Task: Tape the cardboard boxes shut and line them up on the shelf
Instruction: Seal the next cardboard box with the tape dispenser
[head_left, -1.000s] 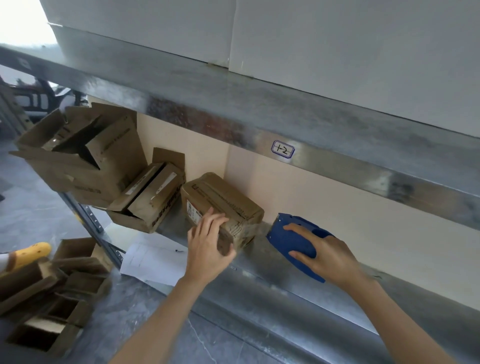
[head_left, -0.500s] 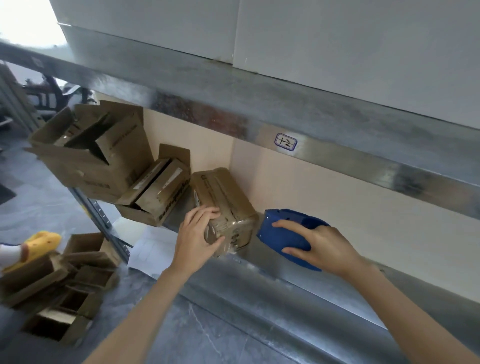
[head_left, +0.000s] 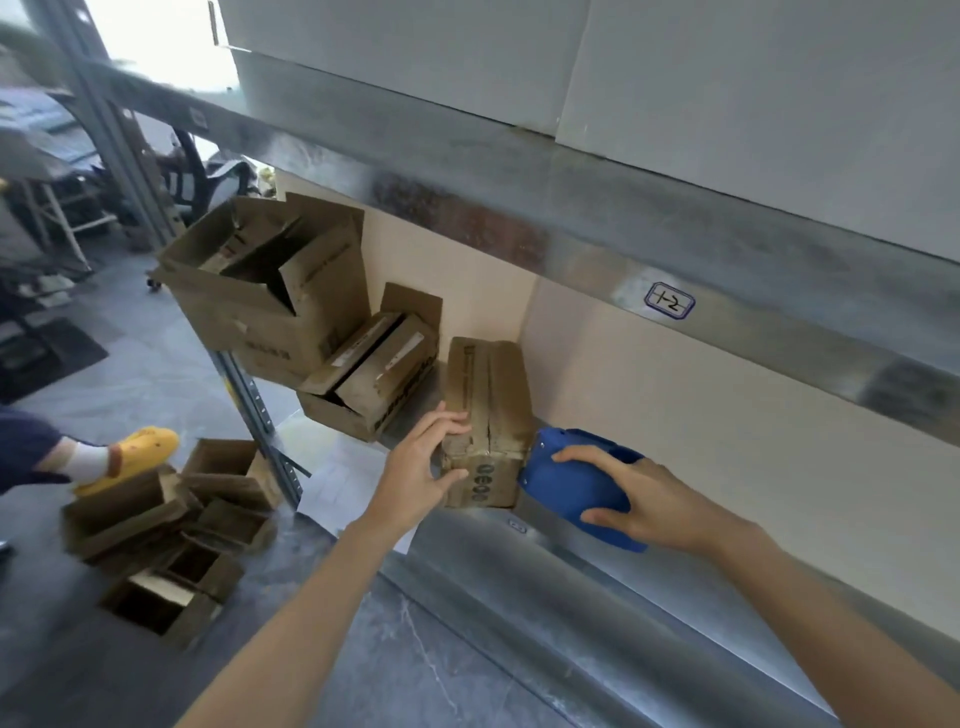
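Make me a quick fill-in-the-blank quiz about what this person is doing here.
The right hand grips a ____ tape dispenser.
The left hand holds the closed box standing on the metal ____.
The largest box has its flaps ____.
The shoe on the floor is ____.
Missing words: blue; shelf; open; yellow.

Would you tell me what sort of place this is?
Probably a storeroom or warehouse: metal shelving with a handwritten label, open cardboard boxes on shelf and floor, and a blue tape dispenser.
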